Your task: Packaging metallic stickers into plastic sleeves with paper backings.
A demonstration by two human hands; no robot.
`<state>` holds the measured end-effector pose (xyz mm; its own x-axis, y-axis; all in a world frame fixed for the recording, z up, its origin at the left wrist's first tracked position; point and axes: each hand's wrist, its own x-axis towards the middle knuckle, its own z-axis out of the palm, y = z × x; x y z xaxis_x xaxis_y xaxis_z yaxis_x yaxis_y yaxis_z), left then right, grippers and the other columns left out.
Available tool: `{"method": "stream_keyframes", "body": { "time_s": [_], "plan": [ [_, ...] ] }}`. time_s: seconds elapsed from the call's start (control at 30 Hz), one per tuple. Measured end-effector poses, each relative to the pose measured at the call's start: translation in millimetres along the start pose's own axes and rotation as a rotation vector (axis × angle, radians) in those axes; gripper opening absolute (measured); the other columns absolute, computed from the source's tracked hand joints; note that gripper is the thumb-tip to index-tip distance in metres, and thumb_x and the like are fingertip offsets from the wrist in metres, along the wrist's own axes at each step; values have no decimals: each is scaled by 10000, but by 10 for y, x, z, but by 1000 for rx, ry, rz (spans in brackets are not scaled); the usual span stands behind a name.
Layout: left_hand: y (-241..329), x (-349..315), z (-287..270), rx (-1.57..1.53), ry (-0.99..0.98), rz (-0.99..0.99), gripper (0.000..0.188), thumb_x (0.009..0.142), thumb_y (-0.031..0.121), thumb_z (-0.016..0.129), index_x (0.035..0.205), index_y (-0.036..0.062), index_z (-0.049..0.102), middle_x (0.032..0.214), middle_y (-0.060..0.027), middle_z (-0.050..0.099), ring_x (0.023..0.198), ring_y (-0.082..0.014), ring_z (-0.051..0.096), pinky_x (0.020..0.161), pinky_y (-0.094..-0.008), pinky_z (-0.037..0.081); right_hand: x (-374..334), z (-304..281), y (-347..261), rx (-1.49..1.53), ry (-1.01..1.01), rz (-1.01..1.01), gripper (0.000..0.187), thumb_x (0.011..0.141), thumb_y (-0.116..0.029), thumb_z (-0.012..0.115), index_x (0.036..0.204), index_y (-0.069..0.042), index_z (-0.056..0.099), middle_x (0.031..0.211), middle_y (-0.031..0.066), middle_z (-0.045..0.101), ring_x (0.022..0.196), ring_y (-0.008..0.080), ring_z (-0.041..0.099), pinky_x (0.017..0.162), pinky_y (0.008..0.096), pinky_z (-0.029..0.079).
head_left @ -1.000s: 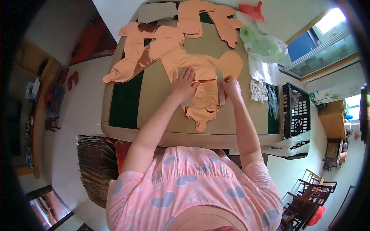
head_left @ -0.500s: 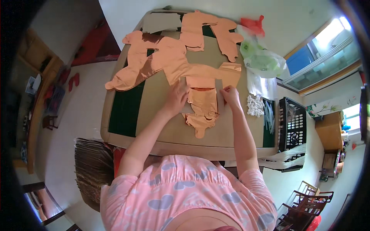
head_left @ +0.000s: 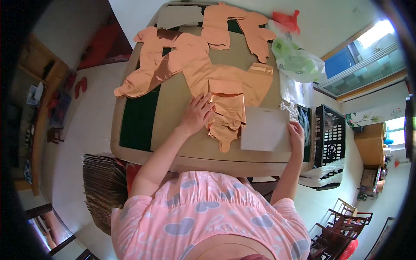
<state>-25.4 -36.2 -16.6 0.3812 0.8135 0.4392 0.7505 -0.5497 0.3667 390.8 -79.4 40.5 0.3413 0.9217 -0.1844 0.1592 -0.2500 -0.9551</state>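
A rose-gold foil balloon (head_left: 229, 106), flat and folded into a rough rectangle, lies in front of me with a rounded tab toward me. My left hand (head_left: 197, 115) rests on its left edge, fingers apart. At the right, my right hand (head_left: 296, 135) pinches the right edge of a grey card sheet (head_left: 265, 130). The card's left edge is beside the folded balloon. Beyond it, a large flat sheet of foil balloons (head_left: 225, 73) in the same colour spreads over the table, with more foil balloons (head_left: 216, 32) at the far side.
Grey cards (head_left: 180, 17) are stacked at the far left of the table (head_left: 182, 162). On the right lie clear plastic bags (head_left: 297, 93), a green-white bag (head_left: 299, 65), white small pieces (head_left: 291, 109) and thin sticks (head_left: 304, 125). A black crate (head_left: 331, 134) stands beside the table.
My right hand has moved right, drawing the grey card out from the folded balloon. My left hand stays at the balloon's left edge, its fingers now more spread.
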Motion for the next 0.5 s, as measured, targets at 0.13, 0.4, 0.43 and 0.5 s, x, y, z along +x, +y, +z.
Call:
{"method": "stream_keyframes", "body": {
  "time_s": [0.13, 0.4, 0.43, 0.5],
  "plan": [
    [9, 5, -22, 1, -65, -14, 337, 921, 193, 562, 1244, 98, 548, 1444, -137, 413, 1321, -340, 390, 1098, -510, 297, -255, -134, 37, 144, 45, -57, 120, 928, -102, 610, 1031, -41, 618, 876, -19, 627, 762, 42, 526, 663, 168, 408],
    [-28, -1, 9, 126, -154, 13, 399, 933, 218, 497, 1318, 117, 522, 1463, -126, 403, 1360, -318, 357, 1123, -502, 266, -523, 1307, 122, -33, -70, -192, 123, 922, -96, 602, 1012, -13, 595, 715, -23, 576, 656, 56, 480, 594, 214, 394],
    [-38, -14, 4, 140, -175, 23, 420, 941, 218, 463, 1347, 118, 499, 1475, -129, 389, 1373, -317, 342, 1131, -503, 253, -578, 1364, 129, -121, -52, -225, 129, 926, -107, 598, 1011, -9, 592, 684, -18, 565, 645, 57, 476, 595, 216, 399],
    [-78, -30, 23, 113, -168, 8, 428, 946, 221, 442, 1360, 120, 484, 1481, -132, 380, 1377, -316, 337, 1132, -505, 250, -627, 1407, 90, -215, -39, -152, 175, 900, -107, 631, 1040, -16, 580, 788, 36, 602, 679, 110, 524, 630, 273, 443]
  ]
}}
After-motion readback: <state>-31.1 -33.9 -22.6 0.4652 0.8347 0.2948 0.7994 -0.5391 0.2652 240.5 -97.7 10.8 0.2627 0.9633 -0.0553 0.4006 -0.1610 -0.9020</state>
